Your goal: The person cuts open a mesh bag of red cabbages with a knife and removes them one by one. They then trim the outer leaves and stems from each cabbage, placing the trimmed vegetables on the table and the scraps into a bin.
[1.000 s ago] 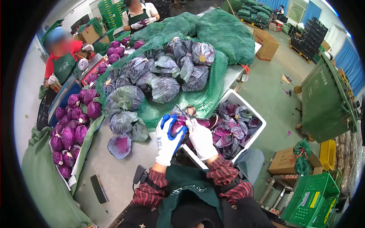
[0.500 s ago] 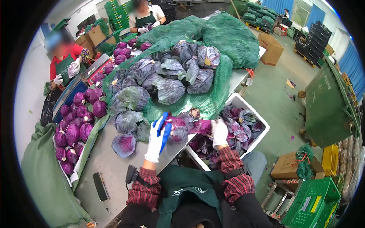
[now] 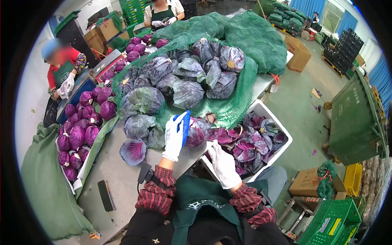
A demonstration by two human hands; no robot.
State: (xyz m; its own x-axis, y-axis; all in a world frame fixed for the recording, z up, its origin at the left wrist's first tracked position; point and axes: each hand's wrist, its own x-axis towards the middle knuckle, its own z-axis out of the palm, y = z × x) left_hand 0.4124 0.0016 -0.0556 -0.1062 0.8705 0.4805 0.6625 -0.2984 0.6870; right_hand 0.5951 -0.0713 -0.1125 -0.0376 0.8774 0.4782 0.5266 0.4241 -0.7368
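A gloved left hand (image 3: 175, 136), grip unclear, meets a red cabbage (image 3: 196, 135) at its three o'clock; the right hand (image 3: 224, 165) bunches its fingers, any hold indiscernible.

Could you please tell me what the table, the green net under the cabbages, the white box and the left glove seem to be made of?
Table: probably metal, grey and smooth, with a dull sheen.
Net: likely plastic, judging by its open, slightly glossy mesh.
Box: perhaps foam, matte with thick walls, though plastic is possible.
Left glove: apparently white matte fabric, with a blue, perhaps rubbery coating.
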